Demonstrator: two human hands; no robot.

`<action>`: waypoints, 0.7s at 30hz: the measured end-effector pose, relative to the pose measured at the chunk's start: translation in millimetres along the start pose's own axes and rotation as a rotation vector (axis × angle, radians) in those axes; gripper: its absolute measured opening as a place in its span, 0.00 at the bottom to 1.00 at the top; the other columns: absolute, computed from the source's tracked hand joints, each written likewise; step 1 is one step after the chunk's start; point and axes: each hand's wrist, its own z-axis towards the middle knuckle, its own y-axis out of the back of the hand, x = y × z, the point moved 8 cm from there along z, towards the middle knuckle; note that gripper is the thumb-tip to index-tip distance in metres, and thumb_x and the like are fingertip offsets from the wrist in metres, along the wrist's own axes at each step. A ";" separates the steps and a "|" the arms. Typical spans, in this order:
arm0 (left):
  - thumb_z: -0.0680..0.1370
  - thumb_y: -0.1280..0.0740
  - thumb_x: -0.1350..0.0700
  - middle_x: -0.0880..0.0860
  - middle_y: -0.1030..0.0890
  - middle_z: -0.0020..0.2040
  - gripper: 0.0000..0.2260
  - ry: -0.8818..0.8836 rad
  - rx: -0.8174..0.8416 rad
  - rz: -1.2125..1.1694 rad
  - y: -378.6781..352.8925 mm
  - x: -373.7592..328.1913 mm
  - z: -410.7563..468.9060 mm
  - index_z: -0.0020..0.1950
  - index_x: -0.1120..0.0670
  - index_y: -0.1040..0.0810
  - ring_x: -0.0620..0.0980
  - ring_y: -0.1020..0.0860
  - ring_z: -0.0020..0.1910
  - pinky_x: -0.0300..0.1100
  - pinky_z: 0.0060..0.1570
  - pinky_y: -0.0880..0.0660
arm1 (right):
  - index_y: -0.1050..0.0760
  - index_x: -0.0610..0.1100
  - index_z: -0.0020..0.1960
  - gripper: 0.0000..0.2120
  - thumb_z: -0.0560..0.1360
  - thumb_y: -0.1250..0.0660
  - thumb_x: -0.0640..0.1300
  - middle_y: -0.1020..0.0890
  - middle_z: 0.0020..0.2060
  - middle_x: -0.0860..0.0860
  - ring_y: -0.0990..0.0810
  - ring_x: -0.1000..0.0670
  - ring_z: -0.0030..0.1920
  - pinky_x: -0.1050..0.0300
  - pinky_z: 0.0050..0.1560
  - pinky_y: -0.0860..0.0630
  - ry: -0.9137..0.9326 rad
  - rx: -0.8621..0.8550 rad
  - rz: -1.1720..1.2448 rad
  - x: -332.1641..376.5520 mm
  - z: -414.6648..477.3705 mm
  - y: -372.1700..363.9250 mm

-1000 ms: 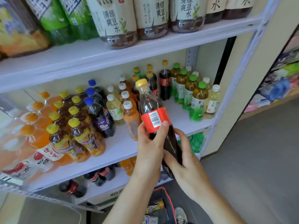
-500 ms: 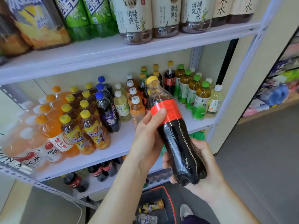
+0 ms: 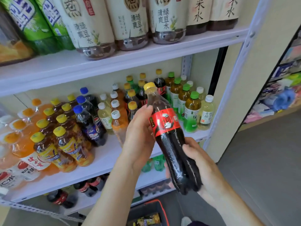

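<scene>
1. I see the cola bottle (image 3: 172,144) off the shelf and in the air, held by both hands. It sits in front of the middle shelf's (image 3: 101,160) front edge, toward the right end.
2. The bottle is tilted. Its yellow cap (image 3: 149,86) is up and leans left toward the shelf, with the base down and to the right, nearer me.
3. Left hand (image 3: 138,141): curled round the bottle at the red label (image 3: 164,123), thumb tip on the shoulder just above it. The fingers are hidden behind the bottle.
4. Right hand (image 3: 203,165): cups the lower body and base from the right, with the thumb lying across the dark front.
5. The label faces the camera, but its print is too blurred to read.
6. On the shelf behind, I see yellow-capped tea bottles (image 3: 65,149) at the left front, Pepsi bottles (image 3: 91,126) in the middle and green-capped bottles (image 3: 191,115) at the right end.
7. A red-rimmed basket (image 3: 162,211) is below the hands at the bottom edge of view, with packets inside.
</scene>
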 end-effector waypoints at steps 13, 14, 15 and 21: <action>0.71 0.28 0.57 0.56 0.14 0.49 0.18 -0.153 -0.015 0.061 -38.0 -7.6 68.0 0.60 0.56 0.20 0.52 0.16 0.44 0.46 0.43 0.19 | 0.17 0.50 0.56 0.31 0.58 0.25 0.66 0.15 0.53 0.43 0.15 0.47 0.51 0.51 0.48 0.19 -0.235 0.120 -0.003 6.0 63.0 64.2; 0.70 0.27 0.56 0.56 0.14 0.50 0.19 -0.173 -0.036 0.083 -36.5 -8.9 71.2 0.61 0.55 0.20 0.53 0.15 0.45 0.46 0.44 0.19 | 0.18 0.52 0.58 0.30 0.61 0.26 0.67 0.15 0.53 0.46 0.16 0.48 0.52 0.52 0.49 0.19 -0.197 0.119 -0.073 10.3 70.3 66.9; 0.69 0.26 0.56 0.57 0.14 0.51 0.20 -0.184 -0.061 0.097 -34.6 -9.7 74.1 0.61 0.54 0.20 0.53 0.15 0.46 0.47 0.44 0.19 | 0.20 0.54 0.60 0.29 0.64 0.28 0.68 0.16 0.55 0.48 0.17 0.50 0.55 0.51 0.53 0.20 -0.144 0.132 -0.180 15.5 74.7 67.6; 0.68 0.25 0.55 0.57 0.14 0.49 0.24 -0.171 -0.136 0.155 -23.2 -2.6 87.0 0.64 0.54 0.23 0.55 0.15 0.45 0.50 0.46 0.18 | 0.23 0.61 0.61 0.26 0.65 0.26 0.66 0.16 0.56 0.50 0.19 0.50 0.59 0.56 0.56 0.22 -0.075 0.207 -0.248 26.7 90.1 68.6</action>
